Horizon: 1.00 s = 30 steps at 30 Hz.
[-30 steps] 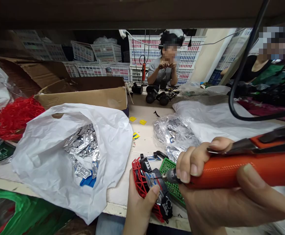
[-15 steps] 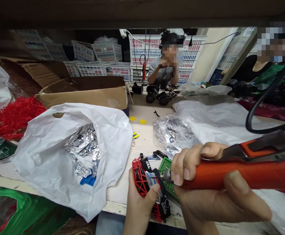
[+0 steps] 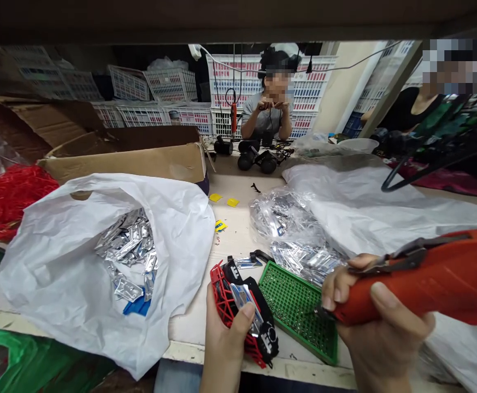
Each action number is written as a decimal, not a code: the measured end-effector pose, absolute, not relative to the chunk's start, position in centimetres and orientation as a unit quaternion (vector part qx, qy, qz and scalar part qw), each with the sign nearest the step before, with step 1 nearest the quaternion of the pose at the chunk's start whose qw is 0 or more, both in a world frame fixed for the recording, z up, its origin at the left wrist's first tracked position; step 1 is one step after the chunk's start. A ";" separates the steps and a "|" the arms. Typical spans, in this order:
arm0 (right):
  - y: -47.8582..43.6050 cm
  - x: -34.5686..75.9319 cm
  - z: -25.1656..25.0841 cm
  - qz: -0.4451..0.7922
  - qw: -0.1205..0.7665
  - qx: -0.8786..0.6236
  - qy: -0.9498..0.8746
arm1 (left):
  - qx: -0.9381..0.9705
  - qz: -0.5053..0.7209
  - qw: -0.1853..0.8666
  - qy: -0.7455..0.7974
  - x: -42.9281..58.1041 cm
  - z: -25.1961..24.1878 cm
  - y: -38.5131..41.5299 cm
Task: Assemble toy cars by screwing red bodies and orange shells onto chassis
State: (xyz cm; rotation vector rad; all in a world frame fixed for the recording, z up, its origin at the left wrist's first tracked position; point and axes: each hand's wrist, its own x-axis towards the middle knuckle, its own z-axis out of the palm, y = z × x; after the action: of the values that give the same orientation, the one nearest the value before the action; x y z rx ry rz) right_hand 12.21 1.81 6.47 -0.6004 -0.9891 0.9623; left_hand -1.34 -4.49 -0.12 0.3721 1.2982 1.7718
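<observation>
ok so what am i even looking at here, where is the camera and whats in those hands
These pictures come from a camera worn on a person's head, looking forward and down at their own bare hands over a workbench. The left hand holds a red and black plastic part with a silver piece on it. The right hand grips an orange electric screwdriver. Nearby lie a green perforated tray and a white plastic bag holding many small silver parts. Another person sits across the bench.
</observation>
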 end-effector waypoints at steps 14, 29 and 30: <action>1.4 12.5 5.5 0.428 0.734 -0.306 -0.429 | 0.130 0.711 0.449 0.525 -1.6 -0.8 -4.6; 0.2 12.8 8.4 0.441 0.738 -0.217 -0.463 | 0.154 0.718 0.445 0.512 -1.4 -0.5 -4.8; 0.0 12.6 8.6 0.441 0.736 -0.196 -0.474 | 0.159 0.718 0.442 0.514 -1.4 -0.6 -4.8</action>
State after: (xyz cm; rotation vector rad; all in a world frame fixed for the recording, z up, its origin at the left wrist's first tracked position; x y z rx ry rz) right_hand 12.60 -0.03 8.58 -0.4313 -1.0419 0.9691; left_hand -1.45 -4.77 -0.64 0.3949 1.2765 1.7808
